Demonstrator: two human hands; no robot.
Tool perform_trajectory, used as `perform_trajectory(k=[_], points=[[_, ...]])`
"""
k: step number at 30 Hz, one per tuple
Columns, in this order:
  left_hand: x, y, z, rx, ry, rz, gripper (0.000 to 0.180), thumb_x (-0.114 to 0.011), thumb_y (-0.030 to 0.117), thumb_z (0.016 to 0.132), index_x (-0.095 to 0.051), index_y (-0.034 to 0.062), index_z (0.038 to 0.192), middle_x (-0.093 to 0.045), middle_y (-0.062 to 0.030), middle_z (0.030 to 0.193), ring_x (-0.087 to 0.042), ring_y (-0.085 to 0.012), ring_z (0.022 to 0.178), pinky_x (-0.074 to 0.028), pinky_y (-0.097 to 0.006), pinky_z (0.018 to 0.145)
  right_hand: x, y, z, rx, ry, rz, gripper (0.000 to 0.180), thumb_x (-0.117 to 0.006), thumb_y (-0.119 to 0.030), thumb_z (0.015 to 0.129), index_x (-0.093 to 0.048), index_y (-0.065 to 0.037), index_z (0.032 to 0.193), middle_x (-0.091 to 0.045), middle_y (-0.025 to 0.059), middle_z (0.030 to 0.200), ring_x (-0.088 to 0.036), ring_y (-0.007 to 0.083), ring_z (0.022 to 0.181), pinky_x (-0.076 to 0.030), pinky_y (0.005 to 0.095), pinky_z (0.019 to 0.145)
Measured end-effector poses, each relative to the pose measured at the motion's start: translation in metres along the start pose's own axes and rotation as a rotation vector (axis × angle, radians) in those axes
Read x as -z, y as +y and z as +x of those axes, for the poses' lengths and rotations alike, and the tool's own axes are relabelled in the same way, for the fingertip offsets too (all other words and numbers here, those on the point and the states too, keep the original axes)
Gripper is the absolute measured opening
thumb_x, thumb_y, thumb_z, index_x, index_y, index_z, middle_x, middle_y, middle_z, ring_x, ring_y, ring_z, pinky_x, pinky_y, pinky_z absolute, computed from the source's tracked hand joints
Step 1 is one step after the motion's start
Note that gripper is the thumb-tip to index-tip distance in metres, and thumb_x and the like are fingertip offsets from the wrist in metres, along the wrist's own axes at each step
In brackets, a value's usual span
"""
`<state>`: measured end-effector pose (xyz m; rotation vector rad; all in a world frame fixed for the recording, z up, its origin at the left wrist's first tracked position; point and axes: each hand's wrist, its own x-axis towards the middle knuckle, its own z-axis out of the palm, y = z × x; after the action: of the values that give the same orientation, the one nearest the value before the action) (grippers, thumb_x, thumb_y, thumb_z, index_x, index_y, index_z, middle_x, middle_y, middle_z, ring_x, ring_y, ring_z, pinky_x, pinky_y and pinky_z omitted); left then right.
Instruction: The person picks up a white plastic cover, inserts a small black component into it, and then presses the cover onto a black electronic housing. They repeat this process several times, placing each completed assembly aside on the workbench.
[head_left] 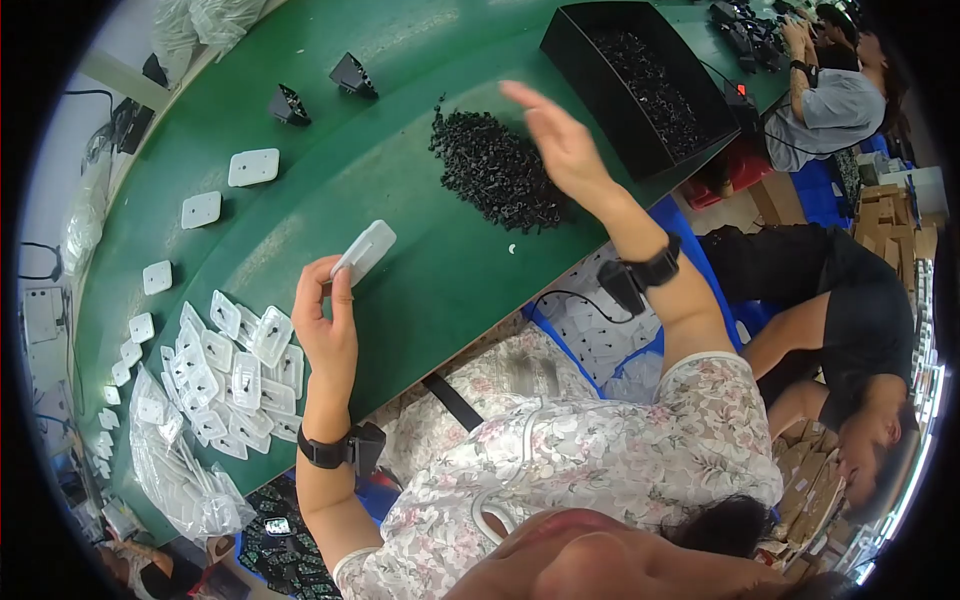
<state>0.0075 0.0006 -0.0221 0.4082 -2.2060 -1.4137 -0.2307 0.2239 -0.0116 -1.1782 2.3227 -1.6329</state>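
Plastic, milky white and slightly see-through, forms the thin, round-cornered piece [368, 248] that the left hand [328, 325] pinches by its lower end between thumb and fingers, tilted up above the smooth, glossy green tabletop [430, 310]. The right hand [568, 155] is open, its fingers stretched out nearly straight beside the upper right edge of a loose, grainy mound of small black parts [490, 170], knobbly and matt. Beyond it stands a deep rectangular black box [612, 110] with straight, smooth walls, its floor covered with similar dark bits. Near the left forearm lies an overlapping heap of pale plastic pieces [245, 380], shallow and rounded at the corners, many with a little dark part at the middle. Next to the heap sags a crinkled clear bag [185, 490], shiny along its folds. Flat white blocks [254, 168] with softened corners run in a curving line along the table's left side, and two angular black housings [353, 76] sit near the far edge, apart from each other.
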Motion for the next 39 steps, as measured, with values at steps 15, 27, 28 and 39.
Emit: perform_trajectory(k=[15, 27, 28, 39], points=[[-0.001, 0.006, -0.003, 0.172, 0.075, -0.262, 0.014, -0.055, 0.012, 0.093, -0.059, -0.0009, 0.095, -0.057, -0.0023, 0.091, -0.048, -0.0068, 0.067, -0.04, -0.019, 0.062, -0.068, -0.012, -0.02, -0.087, 0.279, 0.015, 0.041, -0.035, -0.019, 0.1, -0.035, 0.001, 0.136, -0.039, 0.016, 0.14, -0.034, 0.0257, 0.132, -0.024, 0.033, 0.109], [0.024, 0.053, 0.02, 0.241, 0.158, -0.47, 0.016, -0.048, 0.011, 0.095, -0.052, -0.0046, 0.096, -0.062, -0.0138, 0.087, -0.066, -0.02, 0.07, -0.054, -0.027, 0.058, -0.034, -0.038, -0.006, 0.202, -0.033, -0.694, 0.014, -0.07, -0.011, 0.072, -0.062, -0.006, 0.082, -0.054, 0.006, 0.084, -0.052, 0.0256, 0.081, -0.043, 0.0361, 0.071], [0.024, 0.049, 0.023, 0.241, 0.181, -0.462, 0.016, -0.048, 0.011, 0.095, -0.052, -0.0046, 0.096, -0.062, -0.0138, 0.087, -0.066, -0.02, 0.07, -0.054, -0.027, 0.058, -0.037, -0.038, -0.004, 0.23, -0.017, -0.703, 0.013, -0.069, -0.01, 0.072, -0.06, -0.005, 0.079, -0.053, 0.0062, 0.081, -0.051, 0.0256, 0.079, -0.043, 0.0365, 0.068], [0.01, 0.016, 0.023, 0.269, 0.169, -0.578, 0.018, -0.049, 0.011, 0.094, -0.053, -0.0069, 0.095, -0.061, -0.0127, 0.082, -0.064, -0.0177, 0.065, -0.054, -0.026, 0.056, -0.039, -0.041, 0.009, 0.194, -0.002, -0.763, 0.012, -0.069, -0.013, 0.074, -0.059, -0.006, 0.074, -0.054, 0.0052, 0.075, -0.053, 0.0237, 0.072, -0.043, 0.0349, 0.062]])
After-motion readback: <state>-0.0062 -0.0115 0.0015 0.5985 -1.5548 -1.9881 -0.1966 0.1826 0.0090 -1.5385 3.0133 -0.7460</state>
